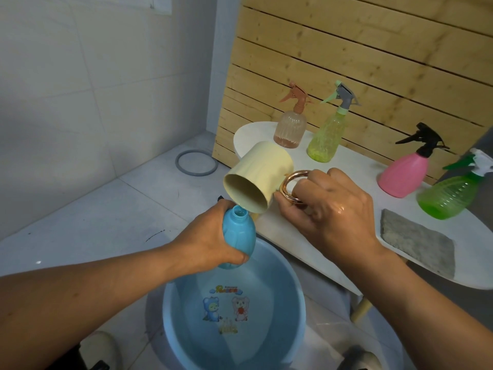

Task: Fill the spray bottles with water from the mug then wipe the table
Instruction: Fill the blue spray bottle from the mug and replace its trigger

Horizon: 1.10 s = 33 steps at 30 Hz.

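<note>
My left hand (210,240) grips a light blue bottle (238,232) with its cap off, held over the blue basin (296,297). My right hand (328,209) holds a pale yellow mug (257,176) by its gold ring handle. The mug is tipped far over, its lip just above the bottle's open neck. On the white table (301,247) stand a peach spray bottle (290,128), a yellow-green one (326,136), a pink one with a black trigger (405,174) and a green one (448,198). A grey cloth (416,245) lies on the table at the right.
The basin holds water and sits on the tiled floor below the table's front edge. A grey ring (196,162) lies on the floor by the wall. A wooden slat panel (346,62) stands behind the table.
</note>
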{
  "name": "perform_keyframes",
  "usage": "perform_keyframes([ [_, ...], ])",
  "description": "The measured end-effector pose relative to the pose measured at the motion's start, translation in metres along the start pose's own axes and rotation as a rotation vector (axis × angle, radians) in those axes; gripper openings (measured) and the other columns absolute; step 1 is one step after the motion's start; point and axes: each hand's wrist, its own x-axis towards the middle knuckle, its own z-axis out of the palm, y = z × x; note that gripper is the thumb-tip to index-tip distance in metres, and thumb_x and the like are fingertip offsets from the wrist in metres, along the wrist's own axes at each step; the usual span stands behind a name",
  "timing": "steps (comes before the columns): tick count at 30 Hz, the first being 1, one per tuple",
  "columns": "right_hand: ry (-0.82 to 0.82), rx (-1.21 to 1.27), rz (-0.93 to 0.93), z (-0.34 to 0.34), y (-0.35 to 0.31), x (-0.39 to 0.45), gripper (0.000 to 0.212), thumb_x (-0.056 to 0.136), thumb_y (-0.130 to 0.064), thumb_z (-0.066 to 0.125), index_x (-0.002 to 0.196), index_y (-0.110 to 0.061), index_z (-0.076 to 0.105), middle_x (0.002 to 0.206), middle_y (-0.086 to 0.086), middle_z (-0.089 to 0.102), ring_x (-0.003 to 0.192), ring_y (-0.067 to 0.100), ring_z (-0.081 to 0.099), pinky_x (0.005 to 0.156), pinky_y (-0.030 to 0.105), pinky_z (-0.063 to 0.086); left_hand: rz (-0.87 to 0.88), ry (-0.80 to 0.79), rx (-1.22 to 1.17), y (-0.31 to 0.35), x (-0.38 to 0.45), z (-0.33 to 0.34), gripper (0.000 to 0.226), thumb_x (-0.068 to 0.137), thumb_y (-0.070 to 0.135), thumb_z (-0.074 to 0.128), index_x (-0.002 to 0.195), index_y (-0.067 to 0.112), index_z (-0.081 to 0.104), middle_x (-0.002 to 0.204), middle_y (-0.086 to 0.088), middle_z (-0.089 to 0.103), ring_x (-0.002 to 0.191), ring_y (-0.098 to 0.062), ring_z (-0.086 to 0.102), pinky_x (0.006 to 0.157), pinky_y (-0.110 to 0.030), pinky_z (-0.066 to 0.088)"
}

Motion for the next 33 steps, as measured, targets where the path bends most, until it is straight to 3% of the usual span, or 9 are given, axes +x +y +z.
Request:
perform_keyframes([
  [5, -0.016, 0.071, 0.069, 0.0, -0.001, 0.0, 0.036, 0.097, -0.041, 0.064, 0.069, -0.02, 0.056, 0.068, -0.002, 0.053, 0.064, 0.019, 0.042, 0.053, 0.028, 0.027, 0.004, 0.014, 0.002, 0.003, -0.001, -0.001, 0.088, 0.062, 0.032, 0.097, 0.127, 0.043, 0.04, 0.113, 0.019, 0.058, 0.1, -0.005, 0.063, 0.067, -0.018, 0.054],
  [9, -0.125, 0.373, 0.484, 0.003, -0.004, 0.004, 0.046, 0.093, -0.044, 0.066, 0.061, -0.02, 0.043, 0.057, -0.009, 0.04, 0.059, 0.015, 0.037, 0.053, 0.031, 0.028, 0.009, 0.04, 0.004, 0.003, -0.002, 0.0, 0.089, 0.061, 0.032, 0.098, 0.128, 0.043, 0.04, 0.113, 0.019, 0.057, 0.1, -0.007, 0.062, 0.069, -0.02, 0.056],
  [13, -0.165, 0.817, 0.933, 0.008, -0.001, 0.007, 0.052, 0.093, -0.045, 0.069, 0.064, -0.008, 0.048, 0.059, -0.006, 0.042, 0.06, 0.011, 0.038, 0.056, 0.029, 0.032, 0.02, 0.075, -0.025, 0.004, -0.003, 0.0, 0.086, 0.06, 0.033, 0.098, 0.123, 0.048, 0.041, 0.112, 0.022, 0.057, 0.099, -0.004, 0.062, 0.069, -0.018, 0.056],
  [16, -0.218, 0.935, 1.134, 0.012, 0.003, 0.007, 0.047, 0.094, -0.052, 0.064, 0.068, -0.016, 0.051, 0.065, 0.0, 0.046, 0.06, 0.013, 0.038, 0.055, 0.027, 0.032, 0.036, 0.097, -0.041, 0.006, -0.002, -0.001, 0.088, 0.059, 0.033, 0.099, 0.123, 0.05, 0.041, 0.112, 0.025, 0.056, 0.1, -0.004, 0.061, 0.073, -0.022, 0.059],
  [19, -0.231, 0.971, 1.185, 0.016, 0.008, 0.005, 0.042, 0.099, -0.052, 0.056, 0.072, -0.019, 0.059, 0.055, -0.014, 0.049, 0.056, 0.007, 0.039, 0.058, 0.027, 0.032, 0.047, 0.118, -0.054, 0.01, 0.001, -0.004, 0.091, 0.056, 0.033, 0.1, 0.122, 0.05, 0.039, 0.115, 0.024, 0.054, 0.102, -0.007, 0.061, 0.072, -0.026, 0.061],
  [22, -0.167, 0.957, 1.19, 0.014, 0.02, 0.012, 0.04, 0.103, -0.046, 0.05, 0.087, -0.013, 0.064, 0.053, -0.017, 0.052, 0.053, 0.004, 0.041, 0.055, 0.024, 0.034, 0.042, 0.158, -0.072, 0.014, 0.005, -0.007, 0.086, 0.056, 0.032, 0.1, 0.117, 0.049, 0.041, 0.112, 0.023, 0.056, 0.099, -0.006, 0.063, 0.068, -0.023, 0.058],
  [25, -0.09, 0.888, 1.21, 0.006, 0.044, 0.021, 0.039, 0.105, -0.045, 0.046, 0.092, -0.014, 0.064, 0.064, -0.01, 0.053, 0.051, 0.001, 0.045, 0.046, 0.018, 0.039, 0.031, 0.207, -0.119, 0.019, 0.011, -0.01, 0.081, 0.057, 0.028, 0.099, 0.114, 0.049, 0.045, 0.11, 0.018, 0.061, 0.095, -0.006, 0.065, 0.068, -0.023, 0.057],
  [29, -0.043, 0.784, 1.25, 0.0, 0.08, 0.03, 0.036, 0.106, -0.045, 0.044, 0.093, -0.019, 0.065, 0.084, -0.007, 0.056, 0.076, 0.01, 0.048, 0.062, 0.028, 0.042, 0.038, 0.234, -0.184, 0.024, 0.017, -0.013, 0.081, 0.06, 0.023, 0.099, 0.117, 0.048, 0.047, 0.111, 0.015, 0.062, 0.095, -0.009, 0.066, 0.063, -0.021, 0.057],
  [33, -0.108, 0.803, 1.28, 0.014, 0.096, 0.04, 0.038, 0.107, -0.043, 0.044, 0.101, -0.014, 0.067, 0.09, -0.004, 0.058, 0.076, 0.011, 0.048, 0.063, 0.029, 0.042, 0.035, 0.257, -0.231, 0.027, 0.026, -0.013, 0.084, 0.058, 0.024, 0.099, 0.117, 0.052, 0.048, 0.108, 0.016, 0.063, 0.091, -0.006, 0.066, 0.064, -0.024, 0.058],
])
